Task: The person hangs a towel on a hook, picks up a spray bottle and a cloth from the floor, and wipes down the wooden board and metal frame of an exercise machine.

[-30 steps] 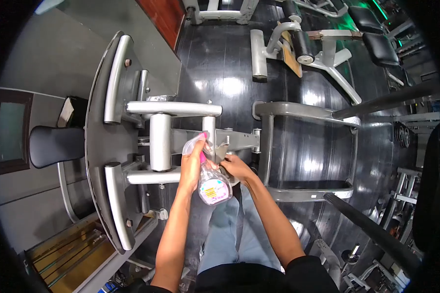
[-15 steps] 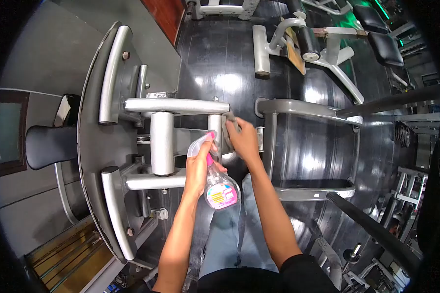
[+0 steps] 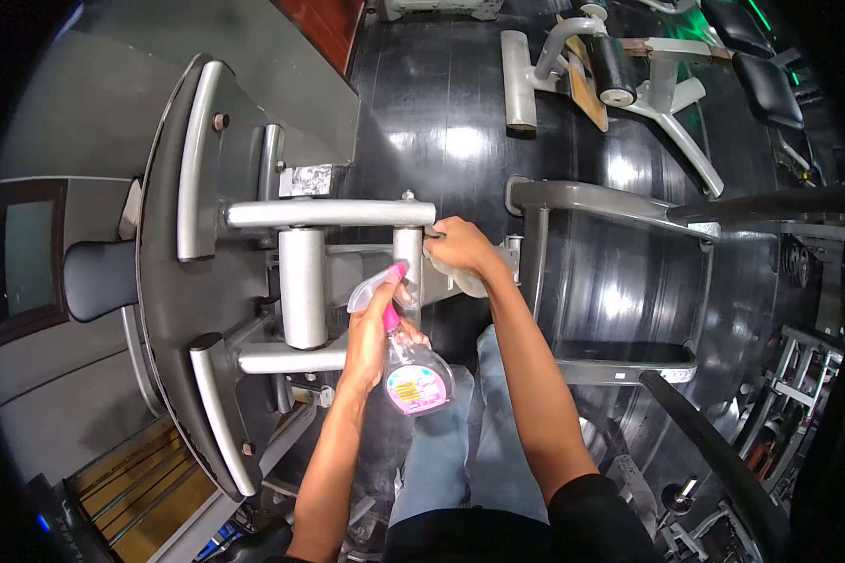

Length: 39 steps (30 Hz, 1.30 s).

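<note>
Two bare hands work close together at a silver machine frame. The left hand is closed around the neck of a clear spray bottle, its fingers wrapped below the pink and translucent spray head; the bottle tilts, its rounded base and colourful label towards the person's jeans. The right hand is bunched narrowly over a greyish cloth, part of which shows below the wrist. This hand is at the end of the frame's far tube, just beside a short silver crossbar; its fingertips are mostly hidden, so I cannot tell how firmly they press. The spray bottle's head overlaps the crossbar in view, and whether they touch is unclear. A thicker silver cylinder spans the frame to the left, near a large dark board. Dark, glossy flooring lies beyond.
</note>
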Motion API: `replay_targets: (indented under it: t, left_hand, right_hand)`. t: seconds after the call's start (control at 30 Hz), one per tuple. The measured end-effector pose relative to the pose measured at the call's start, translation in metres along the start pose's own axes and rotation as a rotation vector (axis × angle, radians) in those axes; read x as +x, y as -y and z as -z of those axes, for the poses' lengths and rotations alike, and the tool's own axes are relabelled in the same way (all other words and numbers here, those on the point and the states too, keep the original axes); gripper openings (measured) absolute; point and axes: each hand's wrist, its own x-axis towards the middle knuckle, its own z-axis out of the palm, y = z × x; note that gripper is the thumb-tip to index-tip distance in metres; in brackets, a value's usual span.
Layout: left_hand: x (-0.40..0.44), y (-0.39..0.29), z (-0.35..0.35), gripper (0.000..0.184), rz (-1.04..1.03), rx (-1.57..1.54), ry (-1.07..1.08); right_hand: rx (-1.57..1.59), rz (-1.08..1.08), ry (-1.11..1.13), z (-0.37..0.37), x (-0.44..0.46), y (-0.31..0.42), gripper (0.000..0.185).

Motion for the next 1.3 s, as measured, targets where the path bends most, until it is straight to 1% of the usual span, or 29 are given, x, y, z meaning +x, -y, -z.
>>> replay_targets:
  t: [0.07,0.1,0.13,0.2,0.23,0.3,0.33,0.4,0.43,0.47,0.5,0.53,0.6,0.63,0.67,0.73,0.8,0.87,1.0,1.07,1.3]
  left_hand:
    - [0.0,-0.002,0.001,0.036,0.028,-0.037,-0.002]
    - [-0.001,-0.003,-0.002,0.036,0.027,-0.049,-0.018]
    - [0.002,-0.002,-0.005,0.036,0.03,-0.044,-0.018]
    - [0.006,0.001,-0.007,0.042,0.013,0.005,-0.05]
    - [0.006,0.002,-0.007,0.042,0.022,0.006,-0.057]
    - [0.007,0.001,-0.008,0.041,0.039,-0.027,-0.049]
    - [0.006,0.001,-0.008,0.041,0.048,-0.044,-0.045]
    - [0.005,0.003,-0.008,0.041,0.041,-0.029,-0.055]
    - [0.003,0.004,-0.01,0.039,-0.007,-0.051,-0.083]
    - [0.001,0.005,-0.011,0.038,-0.053,-0.074,-0.11]
    - [-0.002,0.009,-0.006,0.036,-0.02,-0.032,-0.105]
    - [-0.008,0.009,-0.008,0.036,-0.014,-0.031,-0.104]
    - [-0.023,0.004,-0.019,0.029,-0.206,0.212,-0.086]
    - [-0.027,0.001,-0.027,0.023,-0.239,0.316,-0.146]
    - [-0.03,0.001,-0.031,0.023,-0.239,0.313,-0.146]
    - [-0.035,0.003,-0.036,0.026,-0.276,0.561,-0.152]
    - [-0.036,0.006,-0.038,0.027,-0.235,0.611,-0.173]
    - [-0.034,0.012,-0.034,0.027,-0.327,0.818,-0.179]
    - [-0.031,0.009,-0.04,0.028,-0.295,0.83,-0.19]
    - [-0.031,0.009,-0.041,0.03,-0.268,0.795,-0.199]
    - [-0.031,0.005,-0.041,0.027,-0.241,0.834,-0.181]
  right_hand:
    - [0.175,0.019,0.057,-0.008,0.001,-0.004,0.038]
    - [0.322,0.028,0.035,-0.003,-0.02,0.003,0.037]
    - [0.328,0.026,0.035,-0.01,-0.033,0.002,0.037]
    - [0.327,0.212,-0.426,-0.027,-0.057,-0.001,0.035]
    - [0.33,0.205,-0.417,-0.031,-0.067,-0.003,0.035]
    - [0.419,0.219,-0.477,-0.034,-0.082,-0.011,0.028]
    - [0.421,0.214,-0.47,-0.036,-0.088,-0.019,0.028]
    - [0.41,0.231,-0.377,-0.041,-0.096,-0.043,0.03]
    - [0.415,0.234,-0.379,-0.046,-0.099,-0.056,0.03]
    - [0.47,0.163,-0.44,-0.052,-0.101,-0.072,0.029]
    - [0.523,0.086,-0.499,-0.052,-0.103,-0.083,0.029]
    - [0.521,0.08,-0.499,-0.045,-0.106,-0.089,0.029]
    - [0.513,-0.013,-0.57,-0.029,-0.116,-0.098,0.029]
    - [0.51,-0.015,-0.57,-0.023,-0.119,-0.102,0.029]
    - [0.54,-0.056,-0.578,-0.018,-0.121,-0.105,0.029]
    - [0.567,-0.095,-0.588,-0.011,-0.123,-0.104,0.029]
    - [0.556,-0.115,-0.561,-0.004,-0.126,-0.1,0.03]
    - [0.561,-0.106,-0.53,-0.001,-0.126,-0.095,0.028]
    - [0.582,-0.061,-0.481,-0.006,-0.124,-0.09,0.026]
    - [0.587,-0.036,-0.474,-0.008,-0.121,-0.09,0.029]
    - [0.664,-0.006,-0.497,-0.013,-0.11,-0.074,0.029]
